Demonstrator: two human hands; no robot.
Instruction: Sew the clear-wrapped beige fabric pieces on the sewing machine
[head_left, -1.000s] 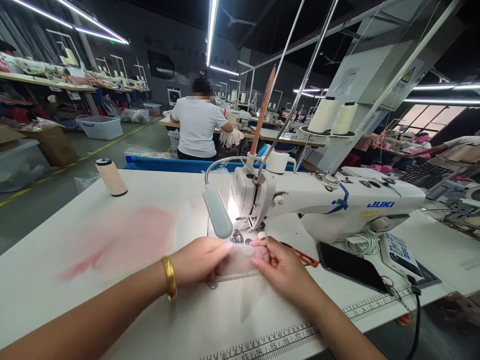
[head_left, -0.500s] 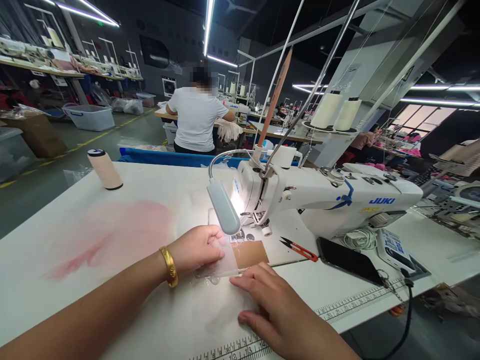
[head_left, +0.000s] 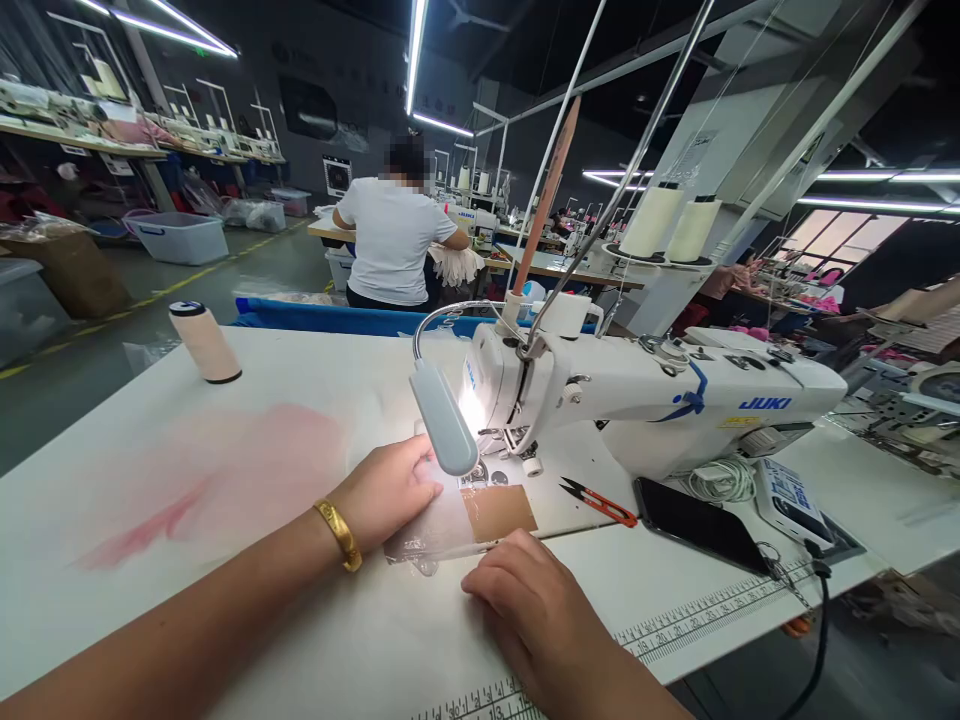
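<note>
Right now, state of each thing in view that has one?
Left hand: partly curled at the sheer piece; grip unclear
Right hand: partly curled; palm hidden
Sheer piece: spread beside the brown patch
Lamp: lit
Sewing machine: running or stopped, can't tell
Orange snips: lying, blades slightly apart
Phone: flat, screen dark
White cable: coiled
Thread cone: standing

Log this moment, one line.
left hand: at translucent sheet, grip unclear | right hand: near brown patch, curled | orange snips: beside phone
</note>
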